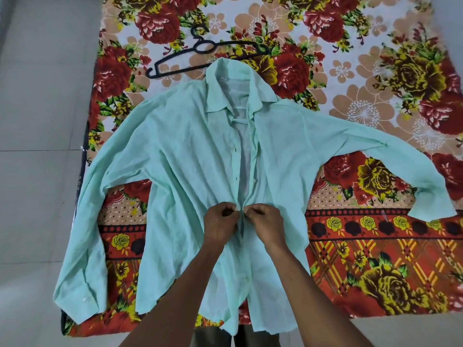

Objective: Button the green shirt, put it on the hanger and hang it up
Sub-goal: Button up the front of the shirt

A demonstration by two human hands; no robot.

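Observation:
A pale green shirt [190, 156] lies face up on the bed, collar away from me and both sleeves spread out. Its front gapes open from the collar down to my hands. My left hand [220, 224] pinches the left front edge at mid-shirt. My right hand [263, 222] pinches the right front edge, and the two edges meet between my fingertips. Small buttons run along the left edge above my hands. A black plastic hanger [200, 55] lies flat on the bed just beyond the collar, partly tucked under it.
The bed carries a floral sheet [375, 83] in red, yellow and orange. Grey tiled floor [42, 108] runs along the bed's left side. The left sleeve cuff [75, 304] reaches the bed's near-left corner; the right cuff [431, 209] lies at the right.

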